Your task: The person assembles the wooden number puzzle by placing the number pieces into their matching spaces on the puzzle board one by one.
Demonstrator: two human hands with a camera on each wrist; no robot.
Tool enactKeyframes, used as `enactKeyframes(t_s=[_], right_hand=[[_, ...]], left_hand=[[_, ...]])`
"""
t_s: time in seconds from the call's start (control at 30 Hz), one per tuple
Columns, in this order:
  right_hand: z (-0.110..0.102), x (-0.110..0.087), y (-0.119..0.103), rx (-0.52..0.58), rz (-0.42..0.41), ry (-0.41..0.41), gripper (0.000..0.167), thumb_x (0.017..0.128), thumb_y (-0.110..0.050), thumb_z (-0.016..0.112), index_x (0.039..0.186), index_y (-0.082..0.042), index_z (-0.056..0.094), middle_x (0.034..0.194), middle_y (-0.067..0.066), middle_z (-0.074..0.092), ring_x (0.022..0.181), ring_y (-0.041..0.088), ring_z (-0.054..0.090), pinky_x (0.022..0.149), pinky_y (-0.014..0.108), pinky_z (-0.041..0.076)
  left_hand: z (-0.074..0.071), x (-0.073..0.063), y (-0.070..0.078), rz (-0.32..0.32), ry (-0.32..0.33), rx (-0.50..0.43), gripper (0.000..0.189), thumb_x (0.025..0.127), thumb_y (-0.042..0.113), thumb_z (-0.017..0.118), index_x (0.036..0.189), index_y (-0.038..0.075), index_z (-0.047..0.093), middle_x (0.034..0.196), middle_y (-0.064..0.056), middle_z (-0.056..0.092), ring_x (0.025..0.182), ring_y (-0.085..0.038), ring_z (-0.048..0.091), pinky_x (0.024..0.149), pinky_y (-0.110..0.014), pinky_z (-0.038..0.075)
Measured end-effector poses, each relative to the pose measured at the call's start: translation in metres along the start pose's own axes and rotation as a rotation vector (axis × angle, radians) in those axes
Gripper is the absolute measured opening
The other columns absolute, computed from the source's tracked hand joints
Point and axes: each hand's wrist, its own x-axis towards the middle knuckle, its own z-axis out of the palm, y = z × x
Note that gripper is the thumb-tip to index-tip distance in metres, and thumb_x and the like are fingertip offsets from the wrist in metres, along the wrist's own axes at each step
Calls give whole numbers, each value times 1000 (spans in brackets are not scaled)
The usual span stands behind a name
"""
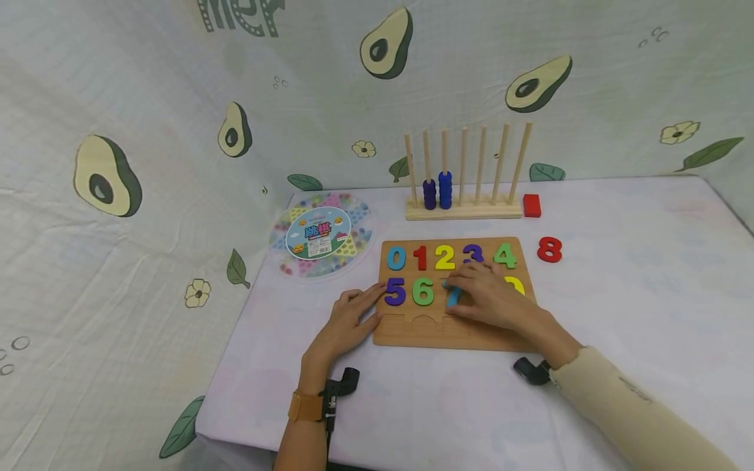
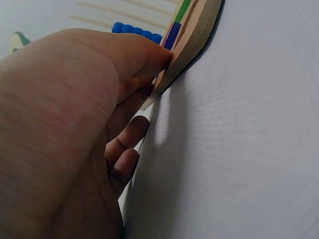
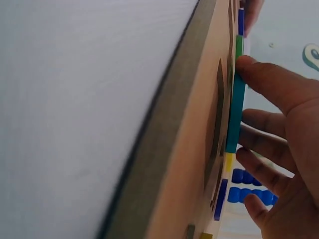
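A wooden number board [image 1: 393, 335] lies on the table with coloured digits in two rows. My right hand [image 1: 491, 297] reaches over its lower row and pinches the blue number 7 [image 1: 453, 298] between thumb and fingers. In the right wrist view the thumb and fingertips touch the edge of this 7 [image 3: 236, 117], which sits at the board's face. My left hand [image 1: 347, 320] rests at the board's left edge, fingers extended, close to the purple 5 [image 1: 395, 292]. The yellow 9 [image 1: 516, 284] is partly hidden by my right hand. A red 8 [image 1: 550, 249] lies off the board, to its right.
Behind the board stands a wooden peg rack [image 1: 465, 210], with purple beads [image 1: 429, 195] and blue beads [image 1: 445, 190] on two pegs. A red block [image 1: 532, 205] is at its right end. A round clear game box [image 1: 318, 233] lies at the back left.
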Motion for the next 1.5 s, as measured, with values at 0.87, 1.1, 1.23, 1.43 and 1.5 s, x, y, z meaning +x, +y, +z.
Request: enactKeyframes(t_s=[0.87,1.1,1.23,1.43,1.5], right_hand=[[-4,0,7,15,56,7,40,89,-33,76,123,-13,71,132,7,61,133,33,39,107,64,20],[-12,-11,20,-13,87,29,34,90,-28,75,119,-10,71,126,9,65,128,34,46,104,61,22],[-22,-19,31,-33,124,26,34,91,-29,74,119,-9,71,125,10,65,125,34,47,102,60,22],[-37,-30,51,-70,203,16,37,91,-24,73,121,-3,69,126,17,62,127,40,43,99,62,23],[-41,-33,57,-75,214,16,34,92,-23,72,119,-3,69,127,18,62,127,40,43,95,61,24]], left_hand=[[0,3,0,-19,-31,14,57,103,37,55,156,30,37,159,12,34,131,-25,34,107,-49,28],[-1,3,-1,-25,-32,23,57,102,37,55,156,32,37,159,14,34,132,-23,34,106,-49,28],[-2,3,0,-24,-32,19,57,102,38,55,156,32,37,159,14,34,131,-23,34,106,-49,28],[-1,4,0,-6,-25,17,57,102,35,55,156,30,38,159,12,35,129,-24,36,106,-49,28],[-1,3,-1,2,-17,17,57,102,34,56,156,29,39,159,11,36,129,-25,37,106,-50,28]])
